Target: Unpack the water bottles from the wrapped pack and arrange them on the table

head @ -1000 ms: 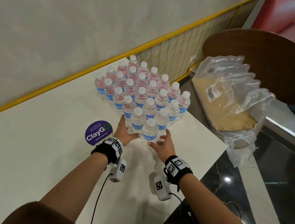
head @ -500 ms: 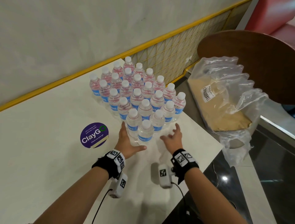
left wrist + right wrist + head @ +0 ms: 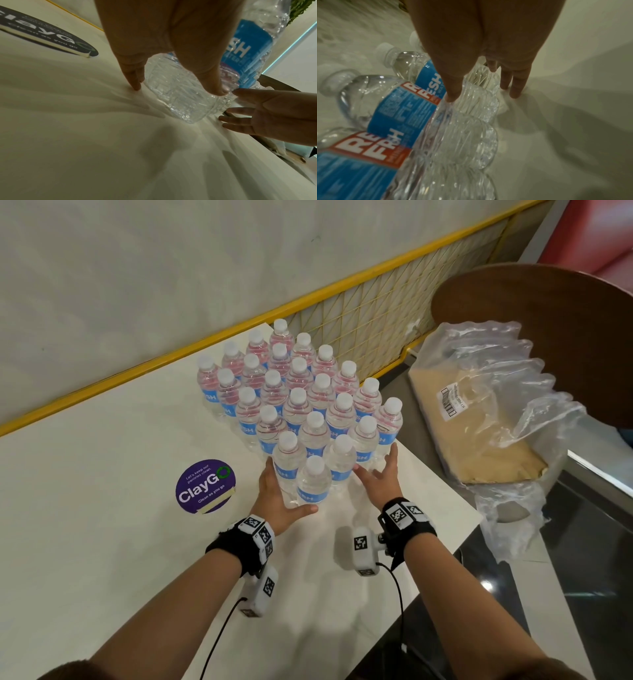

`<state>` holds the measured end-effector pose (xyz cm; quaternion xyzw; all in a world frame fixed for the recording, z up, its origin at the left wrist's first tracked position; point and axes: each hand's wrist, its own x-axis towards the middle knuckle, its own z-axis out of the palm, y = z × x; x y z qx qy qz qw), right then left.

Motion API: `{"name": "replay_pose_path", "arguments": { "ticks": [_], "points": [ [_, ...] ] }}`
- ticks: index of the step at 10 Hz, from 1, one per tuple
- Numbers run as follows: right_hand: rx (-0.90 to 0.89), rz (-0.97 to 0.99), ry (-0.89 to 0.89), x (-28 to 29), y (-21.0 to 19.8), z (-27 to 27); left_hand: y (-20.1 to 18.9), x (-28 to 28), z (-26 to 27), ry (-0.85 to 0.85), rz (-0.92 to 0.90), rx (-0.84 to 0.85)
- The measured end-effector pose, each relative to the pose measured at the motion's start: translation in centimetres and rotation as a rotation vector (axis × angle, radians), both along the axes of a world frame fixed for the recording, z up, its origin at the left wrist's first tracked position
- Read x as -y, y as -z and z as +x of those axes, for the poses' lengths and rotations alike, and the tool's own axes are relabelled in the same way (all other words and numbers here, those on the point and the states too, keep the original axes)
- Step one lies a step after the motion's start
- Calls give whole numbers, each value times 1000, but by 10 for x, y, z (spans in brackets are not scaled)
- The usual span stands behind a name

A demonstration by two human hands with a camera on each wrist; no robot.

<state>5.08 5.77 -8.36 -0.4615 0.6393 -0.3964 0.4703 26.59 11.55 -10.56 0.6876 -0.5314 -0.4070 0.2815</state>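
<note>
I see the water bottles (image 3: 301,402) standing upright in a tight cluster at the centre of the head view, on the white table (image 3: 102,542); my left hand (image 3: 274,501) lies flat-fingered against the cluster's lower-left side; my right hand (image 3: 380,484) is spread against the lower-right side, gripping nothing; the empty plastic wrap (image 3: 507,412) sits at right, off the table.

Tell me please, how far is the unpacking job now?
Nearly done. The bottles stand upright, grouped on the table; the empty wrap lies aside on its cardboard. Left hand and right hand, both open, press the group's near sides. Only tidying seems left.
</note>
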Motion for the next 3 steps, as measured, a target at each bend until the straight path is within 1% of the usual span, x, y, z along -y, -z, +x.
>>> {"name": "replay_pose_path", "arguments": {
  "ticks": [2, 3],
  "points": [
    [-8, 168, 47, -11, -5, -4, 0, -2, 6, 0, 43, 5],
    [-106, 198, 45, -16, -16, -7, -8, -1, 12, -17, 80, 55]
  ]
}}
